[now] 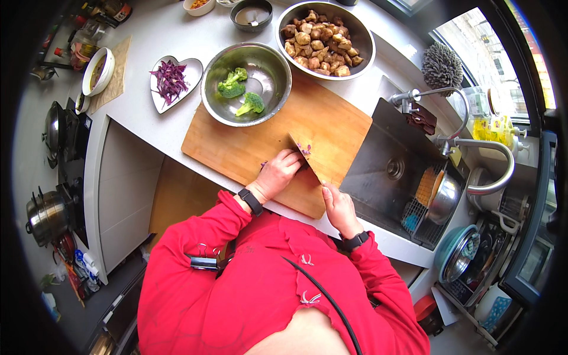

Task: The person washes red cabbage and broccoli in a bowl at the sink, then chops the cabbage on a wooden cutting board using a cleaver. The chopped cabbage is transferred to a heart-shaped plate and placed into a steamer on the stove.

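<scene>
My right hand (341,206) grips the handle of a kitchen knife. Its blade (306,157) stands nearly on edge, running away from me over the wooden cutting board (235,153). Close against the blade's left side, my left hand (279,172) has its fingers curled down on a piece of purple cabbage, mostly hidden beneath it. Small purple cabbage shreds (304,149) cling near the blade. Broccoli florets (250,104) lie in a steel bowl (213,108) resting on the board's far left part. Beyond it, shredded purple cabbage (170,82) fills part of a heart-shaped dish (193,73).
Behind the board, a large steel bowl (372,53) holds knobbly brown tubers (317,42). To the right lies a dark sink (370,177) with a curved faucet (506,166) and a wire rack (410,219). A white bowl (106,73) and a small dark bowl (251,24) occupy the counter's far side.
</scene>
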Demonstrator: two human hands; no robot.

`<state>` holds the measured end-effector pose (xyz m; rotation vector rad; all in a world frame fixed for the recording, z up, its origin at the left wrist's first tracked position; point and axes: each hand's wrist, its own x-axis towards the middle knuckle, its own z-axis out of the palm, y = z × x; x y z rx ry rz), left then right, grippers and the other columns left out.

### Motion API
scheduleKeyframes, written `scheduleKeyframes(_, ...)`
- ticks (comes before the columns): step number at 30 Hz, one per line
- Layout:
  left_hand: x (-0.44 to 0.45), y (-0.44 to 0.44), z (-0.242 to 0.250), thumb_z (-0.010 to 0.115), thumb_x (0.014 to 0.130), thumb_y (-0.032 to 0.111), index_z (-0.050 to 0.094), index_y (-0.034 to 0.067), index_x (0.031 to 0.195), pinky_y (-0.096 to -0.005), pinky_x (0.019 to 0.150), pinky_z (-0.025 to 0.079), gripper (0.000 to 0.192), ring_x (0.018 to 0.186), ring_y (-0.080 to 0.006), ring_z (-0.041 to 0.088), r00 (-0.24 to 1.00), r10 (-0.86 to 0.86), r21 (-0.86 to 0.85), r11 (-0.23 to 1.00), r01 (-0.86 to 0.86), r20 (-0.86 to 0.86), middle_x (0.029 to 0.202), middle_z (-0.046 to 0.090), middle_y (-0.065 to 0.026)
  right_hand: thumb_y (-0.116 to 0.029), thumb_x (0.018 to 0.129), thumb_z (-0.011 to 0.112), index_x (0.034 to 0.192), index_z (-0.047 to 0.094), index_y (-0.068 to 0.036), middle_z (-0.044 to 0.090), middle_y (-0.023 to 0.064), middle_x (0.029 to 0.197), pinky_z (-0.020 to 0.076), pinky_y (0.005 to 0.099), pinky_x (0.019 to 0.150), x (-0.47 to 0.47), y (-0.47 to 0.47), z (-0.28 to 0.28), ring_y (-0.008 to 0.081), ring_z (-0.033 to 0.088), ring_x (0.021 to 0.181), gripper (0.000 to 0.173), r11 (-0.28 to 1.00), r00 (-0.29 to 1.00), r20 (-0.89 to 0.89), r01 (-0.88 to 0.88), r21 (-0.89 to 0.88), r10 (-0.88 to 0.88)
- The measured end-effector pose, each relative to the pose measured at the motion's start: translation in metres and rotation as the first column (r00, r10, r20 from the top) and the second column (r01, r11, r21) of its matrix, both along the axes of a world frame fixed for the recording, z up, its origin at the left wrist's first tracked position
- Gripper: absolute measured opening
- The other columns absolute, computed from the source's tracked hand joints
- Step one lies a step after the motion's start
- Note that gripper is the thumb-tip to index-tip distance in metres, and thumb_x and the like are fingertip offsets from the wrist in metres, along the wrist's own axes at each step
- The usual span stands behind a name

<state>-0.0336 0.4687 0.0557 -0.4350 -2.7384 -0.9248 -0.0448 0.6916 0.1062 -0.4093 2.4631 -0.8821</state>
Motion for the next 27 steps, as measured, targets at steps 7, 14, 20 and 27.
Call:
scheduleKeyframes(7,0.002,0.004,-0.001,0.070,0.079,0.010,0.067,0.006,0.099,-0.0362,0.078,0.055,0.020,0.095,-0.0264,0.061,0.998,0.057,0.048,0.997,-0.056,-0.019,0.104,0.064,-0.0065,-0.039,0.102,0.043,0.112,0.063,-0.006,0.065,0.0272,0.084,0.0494,0.0521,0.074,-0.004,0.011,0.032,0.0465,0.063,0.084,0.040,0.998,0.991,0.132,-0.032,0.050,0.025)
scheduleKeyframes(14,0.005,0.003,-0.004,0.068,0.078,0.007,0.067,0.006,0.100,-0.0361,0.080,0.054,0.022,0.097,-0.0269,0.060,0.998,0.059,0.046,0.997,-0.058,-0.016,0.105,0.064,-0.0066,-0.035,0.103,0.042,0.112,0.063,-0.001,0.064,0.0288,0.089,0.0485,0.0498,0.076,-0.010,-0.009,0.014,0.0458,0.062,0.090,0.041,0.998,0.993,0.118,-0.035,0.052,0.029)
scheduleKeyframes(20,0.006,0.004,-0.004,0.067,0.077,0.006,0.067,0.007,0.101,-0.0360,0.081,0.054,0.024,0.098,-0.0271,0.060,0.997,0.077,0.034,0.996,-0.076,-0.029,0.105,0.063,-0.0065,-0.038,0.101,0.043,0.114,0.061,-0.007,0.066,0.0258,0.086,0.0488,0.0531,0.073,-0.014,-0.009,0.005,0.0463,0.062,0.085,0.038,0.999,0.994,0.100,-0.048,0.009,0.047)
scheduleKeyframes(27,0.007,0.006,-0.004,0.069,0.076,0.006,0.067,0.008,0.100,-0.0363,0.080,0.054,0.024,0.095,-0.0271,0.061,0.993,0.113,0.081,0.991,-0.110,-0.035,0.102,0.063,-0.0066,-0.040,0.102,0.041,0.108,0.062,-0.004,0.065,0.0277,0.086,0.0477,0.0528,0.075,-0.023,-0.002,0.038,0.0476,0.061,0.087,0.042,0.992,0.975,0.205,-0.105,0.066,0.089)
